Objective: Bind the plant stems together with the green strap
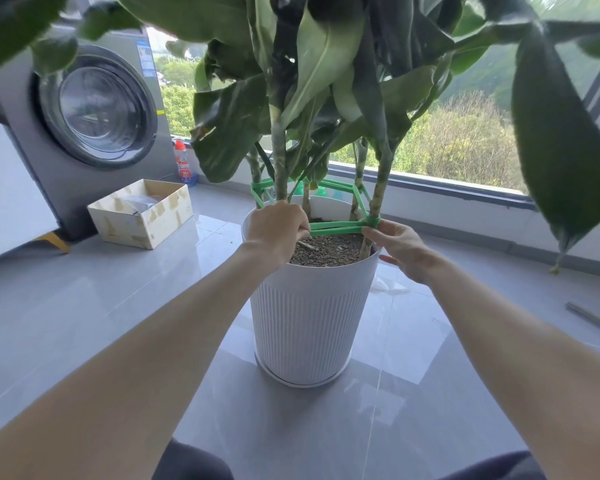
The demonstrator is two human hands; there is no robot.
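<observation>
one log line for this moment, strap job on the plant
phase: tying | left hand: grips green strap | right hand: pinches strap at front right stem | strap: taut between hands | pot: upright

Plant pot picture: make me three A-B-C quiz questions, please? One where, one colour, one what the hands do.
1. Where is the open beige cardboard box? A) left of the white ribbed plastic pot B) inside it C) on the windowsill
2. What colour is the flat strap round the stems? A) red B) yellow C) green
3. What do the left hand and right hand do? A) hang free B) pinch the strap C) pour water
Answers: A, it stands there; C, plainly green; B, fingers close on it.
</observation>
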